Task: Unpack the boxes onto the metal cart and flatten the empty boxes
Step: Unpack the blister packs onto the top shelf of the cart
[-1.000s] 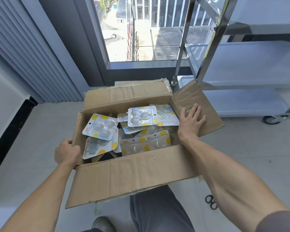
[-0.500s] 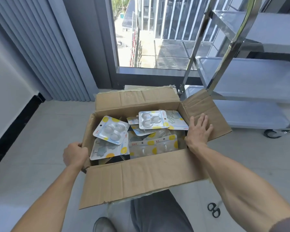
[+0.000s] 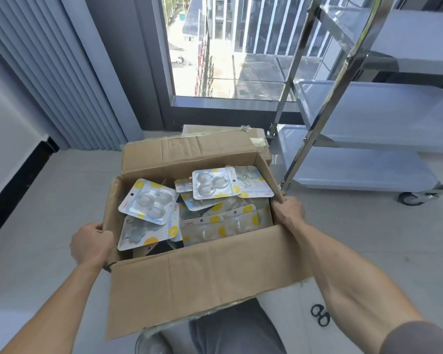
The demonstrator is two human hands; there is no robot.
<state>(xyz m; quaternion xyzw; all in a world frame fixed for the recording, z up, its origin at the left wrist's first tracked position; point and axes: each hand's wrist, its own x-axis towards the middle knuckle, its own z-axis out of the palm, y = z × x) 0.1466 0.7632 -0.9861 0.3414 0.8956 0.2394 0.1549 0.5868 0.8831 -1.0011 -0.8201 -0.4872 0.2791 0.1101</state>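
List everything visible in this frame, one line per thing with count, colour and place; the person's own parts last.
Cardboard box: one, brown, open, centre, held by both hands.
Blister packs: many, exact count unclear, clear plastic on white cards with yellow dots, piled inside the box.
Second cardboard box: one, brown, on the floor behind the open one, mostly hidden.
Metal cart: one, silver, three shelves seen, right side, on wheels.
Scissors: one pair, black handles, on the floor, lower right.
Window: one, dark frame, top centre.
Blinds: grey, upper left.
Left hand: grips the box's left wall.
Right hand: grips the box's right wall.
Leg: grey trousers, bottom centre.
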